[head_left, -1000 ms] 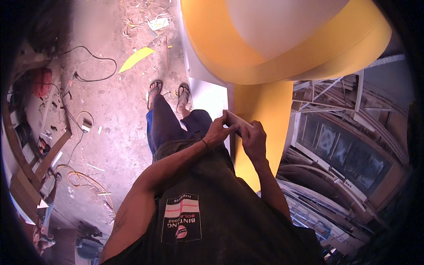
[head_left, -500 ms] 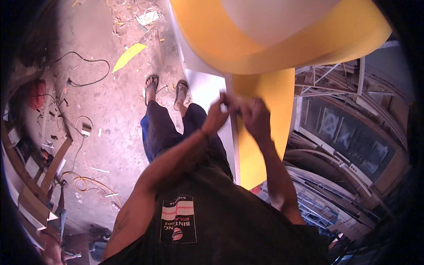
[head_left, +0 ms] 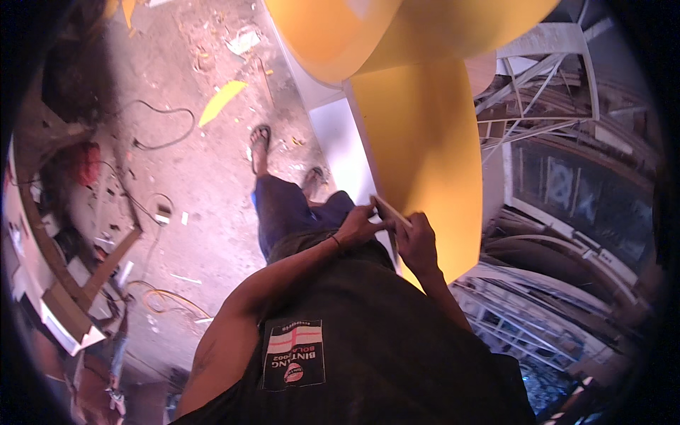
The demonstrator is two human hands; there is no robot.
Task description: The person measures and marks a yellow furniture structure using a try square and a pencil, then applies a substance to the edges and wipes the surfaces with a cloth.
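A thin, flat, light-brown strip [head_left: 392, 212] slants between my two hands, close in front of my body. My right hand [head_left: 419, 244] is closed round its right end. At the other end, my left hand [head_left: 360, 225] pinches with thumb and fingers. Both hands are over the near part of a large panelled piece, along the edge between its yellow panel [head_left: 425, 149] and its white side [head_left: 343, 134]. What the strip is made of, I cannot tell.
A large curved yellow shape [head_left: 453, 32] rises at the far end of the panel. Curved strips and a metal frame [head_left: 559, 92] are stacked on the right. On the littered floor at left lie a yellow offcut [head_left: 222, 103], a black cable [head_left: 166, 145] and an orange cord [head_left: 166, 292].
Both hands have come back toward my body from farther along the panel edge. The strip, blurred before, now shows clearly. The whole view has shifted a little.
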